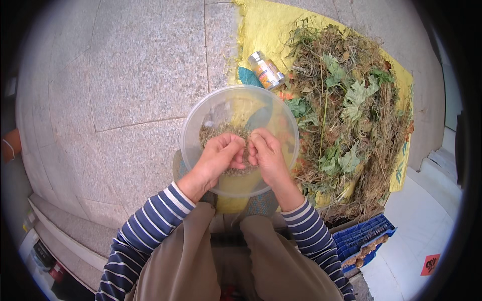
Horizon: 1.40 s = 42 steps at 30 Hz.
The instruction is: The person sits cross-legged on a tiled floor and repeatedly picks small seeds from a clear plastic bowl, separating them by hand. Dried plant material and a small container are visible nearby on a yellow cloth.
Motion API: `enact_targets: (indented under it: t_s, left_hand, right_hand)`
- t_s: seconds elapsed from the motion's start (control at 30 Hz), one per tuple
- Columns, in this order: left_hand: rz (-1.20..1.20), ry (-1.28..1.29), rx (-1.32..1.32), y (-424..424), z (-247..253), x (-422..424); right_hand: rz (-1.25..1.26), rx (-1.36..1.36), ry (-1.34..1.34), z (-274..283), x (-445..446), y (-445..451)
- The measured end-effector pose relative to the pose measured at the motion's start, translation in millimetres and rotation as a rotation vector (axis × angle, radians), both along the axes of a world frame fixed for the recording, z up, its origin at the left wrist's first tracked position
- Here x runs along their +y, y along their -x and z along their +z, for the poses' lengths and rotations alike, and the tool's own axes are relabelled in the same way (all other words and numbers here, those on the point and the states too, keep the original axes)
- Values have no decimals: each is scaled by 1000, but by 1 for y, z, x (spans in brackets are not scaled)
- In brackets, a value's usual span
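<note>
A round translucent plastic basin (241,193) sits before me, over my feet. Grainy brown seeds or chaff (214,131) cover part of its bottom, with the yellow sheet showing through the plastic. My left hand (224,150) is above the basin, thumb pinched against curled fingers. Close to it, on the right, my right hand (264,150) makes a similar pinch. The two sets of fingertips nearly meet over the chaff. Anything between them is too small or too hidden to make out.
A yellow woven sheet (260,22) lies under a large heap of dried plants with green leaves (350,113). Beyond the basin lies a labelled clear jar (266,70). A blue plastic crate (361,237) is at lower right, stone steps (71,233) at lower left. Another person's arm (11,145) shows far left.
</note>
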<state>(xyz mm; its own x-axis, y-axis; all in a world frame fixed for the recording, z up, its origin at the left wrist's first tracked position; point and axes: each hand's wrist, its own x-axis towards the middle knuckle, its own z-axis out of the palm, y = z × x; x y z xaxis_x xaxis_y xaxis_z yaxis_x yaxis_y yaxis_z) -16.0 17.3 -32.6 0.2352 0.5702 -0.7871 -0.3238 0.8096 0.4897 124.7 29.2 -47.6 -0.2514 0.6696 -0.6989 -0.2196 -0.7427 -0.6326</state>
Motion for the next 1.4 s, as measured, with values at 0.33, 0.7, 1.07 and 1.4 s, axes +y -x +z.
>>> enact_targets:
  t_s: [0.33, 0.7, 1.07, 1.4]
  left_hand:
    - [123, 120, -315, 0, 4, -11]
    - [-1008, -1105, 929, -6, -7, -10]
    - [-436, -723, 567, 6, -33, 0]
    - [-149, -92, -24, 15, -2, 10]
  right_hand:
    - [262, -559, -964, 19, -7, 0]
    - [-229, -1639, -1029, 92, 45, -131]
    - [297, -733, -756, 38, -4, -33]
    - [273, -319, -430, 28, -4, -21]
